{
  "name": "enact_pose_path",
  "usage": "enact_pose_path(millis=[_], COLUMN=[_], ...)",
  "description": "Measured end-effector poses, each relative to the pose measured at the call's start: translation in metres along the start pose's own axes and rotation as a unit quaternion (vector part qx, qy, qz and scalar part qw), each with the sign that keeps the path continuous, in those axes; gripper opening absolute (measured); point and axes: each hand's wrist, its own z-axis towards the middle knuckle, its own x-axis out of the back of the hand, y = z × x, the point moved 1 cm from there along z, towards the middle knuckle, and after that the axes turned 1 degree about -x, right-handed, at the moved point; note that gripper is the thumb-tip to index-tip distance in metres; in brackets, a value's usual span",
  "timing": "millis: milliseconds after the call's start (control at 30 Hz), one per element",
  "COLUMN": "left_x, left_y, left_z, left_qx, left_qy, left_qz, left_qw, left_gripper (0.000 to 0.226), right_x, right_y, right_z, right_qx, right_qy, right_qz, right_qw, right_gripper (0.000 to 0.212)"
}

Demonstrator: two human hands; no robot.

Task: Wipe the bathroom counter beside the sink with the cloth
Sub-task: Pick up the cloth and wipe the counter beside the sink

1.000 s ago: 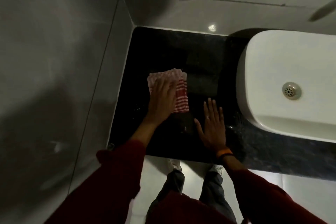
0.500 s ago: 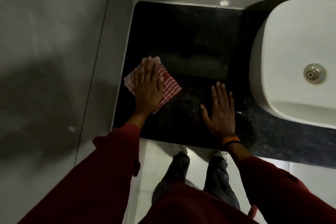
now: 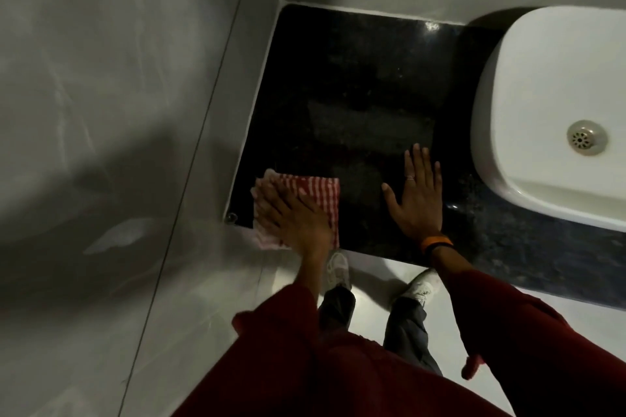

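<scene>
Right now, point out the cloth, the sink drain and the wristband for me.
cloth (image 3: 318, 191): head view, on the striped part beyond the fingers.
sink drain (image 3: 587, 138): head view, on the centre of the metal strainer.
wristband (image 3: 437, 243): head view, on the orange band at the right wrist.

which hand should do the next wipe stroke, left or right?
Left. The left hand is already pressed flat on the striped cloth at the counter's front-left corner; the right hand lies bare on the counter.

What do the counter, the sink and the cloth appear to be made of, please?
Counter: polished dark stone, probably granite; speckled, with a glossy light glint.
Sink: glazed white ceramic by its smooth sheen, though that is a guess.
Cloth: woven fabric, red and white stripes, soft rumpled edge.
</scene>
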Motion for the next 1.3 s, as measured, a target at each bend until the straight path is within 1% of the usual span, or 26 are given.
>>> enact_pose_path(millis=[100, 200, 267, 300, 333, 400, 433, 467, 533, 600, 667, 733, 833, 867, 933, 967, 1000, 1033, 1067, 1100, 1167, 1200, 1267, 1300], left_x=[0.006, 0.023, 0.044, 0.054, 0.064, 0.078, 0.081, 0.081, 0.079, 0.074, 0.067, 0.061, 0.062, 0.063, 0.063, 0.063, 0.062, 0.062, 0.061, 0.060, 0.058, 0.056, 0.052, 0.051], left_y=[0.011, 0.011, 0.003, -0.002, -0.006, -0.012, -0.013, -0.013, -0.013, -0.015, -0.018, -0.022, -0.027, -0.027, -0.022, -0.017, -0.013, -0.008, -0.004, 0.001, 0.008, 0.012, 0.021, 0.025], left_z=[-0.030, -0.037, -0.029, -0.022, -0.013, 0.011, 0.024, 0.037, 0.059, 0.068, 0.066, 0.057, 0.040, 0.033, 0.020, 0.012, 0.005, -0.001, -0.007, -0.012, -0.018, -0.019, -0.014, -0.010], left_qx=[0.028, 0.040, 0.043, 0.029, 0.007, -0.056, -0.090, -0.123, -0.191, -0.260, -0.308, -0.324, -0.276, -0.253, -0.216, -0.205, -0.197, -0.193, -0.197, -0.207, -0.225, -0.232, -0.227, -0.212], left_qy=[-0.045, -0.097, -0.086, -0.061, -0.033, 0.011, 0.016, 0.002, -0.066, -0.134, -0.185, -0.203, -0.207, -0.227, -0.299, -0.344, -0.393, -0.444, -0.489, -0.526, -0.566, -0.566, -0.546, -0.536], left_qz=[-0.042, -0.066, -0.101, -0.110, -0.117, -0.145, -0.158, -0.171, -0.187, -0.175, -0.157, -0.164, -0.239, -0.264, -0.298, -0.306, -0.306, -0.294, -0.270, -0.241, -0.216, -0.220, -0.244, -0.264], left_qw=[0.998, 0.992, 0.990, 0.992, 0.993, 0.988, 0.983, 0.978, 0.961, 0.940, 0.920, 0.909, 0.908, 0.902, 0.880, 0.864, 0.844, 0.824, 0.806, 0.789, 0.763, 0.760, 0.769, 0.773], left_gripper=[0.062, 0.062, 0.060, 0.058, 0.056, 0.050, 0.046, 0.044, 0.040, 0.037, 0.033, 0.029, 0.026, 0.026, 0.027, 0.028, 0.028, 0.028, 0.025, 0.021, 0.014, 0.017, 0.024, 0.024], right_x=[0.010, 0.019, 0.020, 0.018, 0.013, -0.002, -0.010, -0.016, -0.022, -0.021, -0.017, -0.010, 0.006, 0.014, 0.033, 0.043, 0.053, 0.062, 0.069, 0.076, 0.087, 0.091, 0.094, 0.094], right_y=[-0.007, -0.029, -0.055, -0.072, -0.090, -0.122, -0.131, -0.135, -0.132, -0.124, -0.117, -0.110, -0.096, -0.092, -0.086, -0.082, -0.078, -0.073, -0.067, -0.061, -0.048, -0.041, -0.031, -0.026], right_z=[0.001, -0.010, -0.032, -0.044, -0.055, -0.074, -0.081, -0.085, -0.085, -0.084, -0.086, -0.094, -0.108, -0.111, -0.110, -0.106, -0.100, -0.091, -0.083, -0.073, -0.055, -0.048, -0.035, -0.029], right_qx=[-0.018, -0.044, -0.029, 0.001, 0.049, 0.173, 0.227, 0.263, 0.291, 0.295, 0.300, 0.308, 0.320, 0.312, 0.278, 0.256, 0.222, 0.173, 0.123, 0.072, -0.008, -0.029, -0.075, -0.106], right_qy=[-0.016, 0.014, 0.035, 0.026, 0.003, -0.068, -0.100, -0.124, -0.141, -0.130, -0.115, -0.086, -0.028, -0.029, -0.071, -0.107, -0.161, -0.222, -0.266, -0.292, -0.311, -0.320, -0.330, -0.321], right_qz=[0.085, 0.174, 0.195, 0.199, 0.193, 0.128, 0.080, 0.038, -0.012, -0.029, -0.042, -0.052, -0.025, 0.000, 0.028, 0.037, 0.058, 0.084, 0.115, 0.151, 0.250, 0.310, 0.409, 0.447], right_qw=[0.996, 0.984, 0.980, 0.980, 0.980, 0.974, 0.965, 0.956, 0.946, 0.946, 0.946, 0.946, 0.947, 0.950, 0.958, 0.960, 0.960, 0.956, 0.949, 0.942, 0.917, 0.895, 0.847, 0.828], right_gripper=[0.072, 0.054, 0.045, 0.045, 0.047, 0.057, 0.064, 0.069, 0.067, 0.062, 0.060, 0.058, 0.047, 0.041, 0.028, 0.019, 0.013, 0.015, 0.017, 0.017, 0.019, 0.021, 0.021, 0.019])
